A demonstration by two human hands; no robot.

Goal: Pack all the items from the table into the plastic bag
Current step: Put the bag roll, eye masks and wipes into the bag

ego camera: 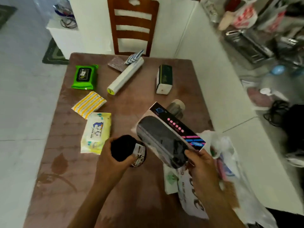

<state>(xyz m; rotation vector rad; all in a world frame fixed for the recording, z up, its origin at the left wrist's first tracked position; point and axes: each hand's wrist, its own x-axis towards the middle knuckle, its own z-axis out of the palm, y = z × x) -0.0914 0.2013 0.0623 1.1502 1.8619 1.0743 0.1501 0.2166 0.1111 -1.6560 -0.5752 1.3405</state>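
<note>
My right hand (203,168) grips the near end of a long black speaker box (166,134) with pink and blue print, held tilted above the table (65,178). My left hand (113,155) holds a black rolled item with a printed label (126,149) just left of the box. The white plastic bag (227,155) lies crumpled at the table's right edge with some things inside. On the table lie a yellow wipes pack (97,132), a yellow-striped cloth pack (88,104), a green wipes pack (84,77), a white roll (125,75) and a dark tissue box (164,79).
A glittery pad (116,64) and a blue-striped cloth (134,57) lie at the far edge. A grey cylinder (176,107) stands behind the box. A white packet (171,180) sits by the bag. A wooden chair (133,25) stands beyond the table; clutter fills the floor at right.
</note>
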